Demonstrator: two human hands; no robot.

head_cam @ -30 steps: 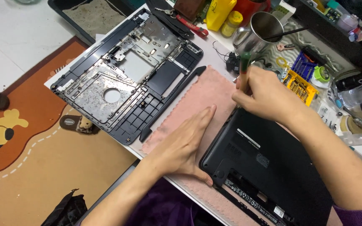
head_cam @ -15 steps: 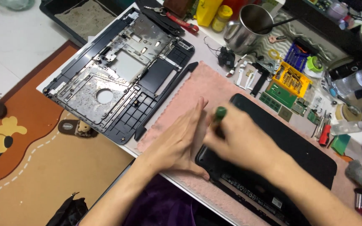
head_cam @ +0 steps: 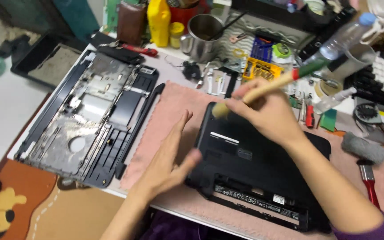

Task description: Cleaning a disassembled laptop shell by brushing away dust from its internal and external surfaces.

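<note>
A black laptop base [head_cam: 263, 173] lies bottom side up on a pink cloth [head_cam: 165, 115]. My right hand [head_cam: 267, 111] grips a wooden-handled brush [head_cam: 263, 91] with a green end; its bristles touch the laptop's far left corner. My left hand [head_cam: 170, 155] is flat and open on the cloth, its thumb pressed against the laptop's left edge.
A stripped laptop palmrest frame [head_cam: 90, 120] lies to the left on the table. Behind are a metal cup [head_cam: 203, 35], a yellow bottle [head_cam: 158, 20], a screwdriver bit set [head_cam: 258, 66], a plastic bottle [head_cam: 338, 42] and small tools. A paint roller [head_cam: 365, 153] lies at right.
My right hand has drawn the brush from the back of the table down onto the laptop's left corner. The view has shifted slightly; my left hand stays by the laptop's edge.
</note>
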